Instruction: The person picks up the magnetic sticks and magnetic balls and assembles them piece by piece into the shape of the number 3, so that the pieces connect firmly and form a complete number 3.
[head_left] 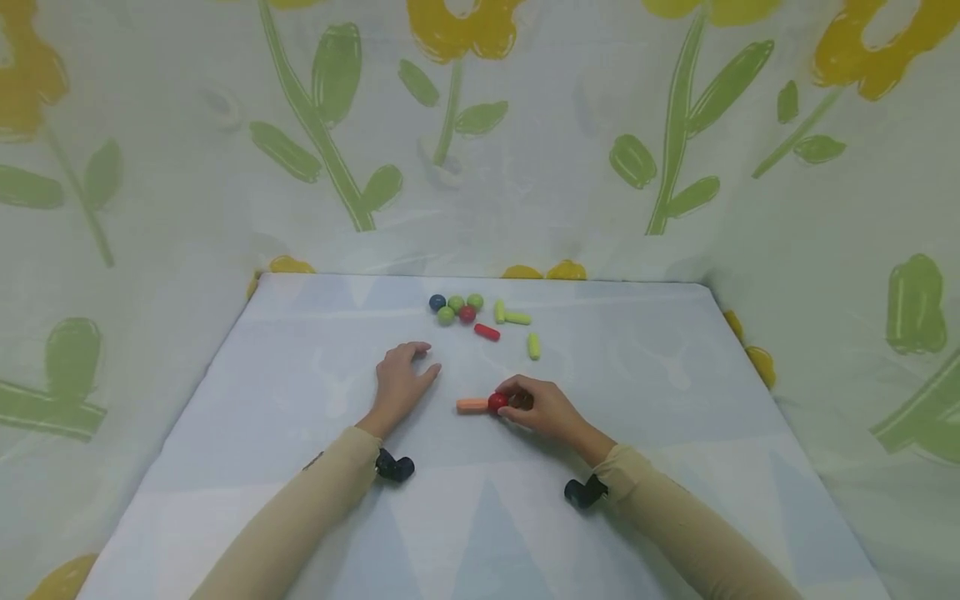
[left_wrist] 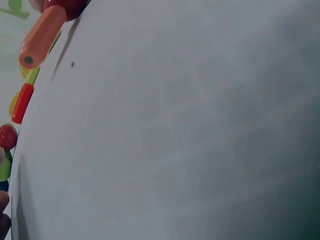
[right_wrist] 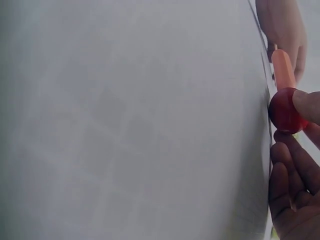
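Observation:
My right hand (head_left: 553,410) pinches a red ball (head_left: 497,403) between thumb and fingertips, low over the table. An orange ribbed stick (head_left: 471,406) points left from the ball, its end touching it. In the left wrist view the stick's (left_wrist: 42,37) free end has a small dark dot. The right wrist view shows the thumb on the side of the red ball (right_wrist: 287,111). To the left, my left hand (head_left: 400,383) holds nothing, its thumb and fingers spread apart and facing the stick from a short distance.
Farther back sit a blue ball (head_left: 437,302), several green balls (head_left: 456,304) and another red ball (head_left: 467,314). Beside them lie a red stick (head_left: 487,332) and yellow-green sticks (head_left: 533,346). A pale cloth covers the table (head_left: 337,308); flower-patterned curtains (head_left: 555,167) surround it.

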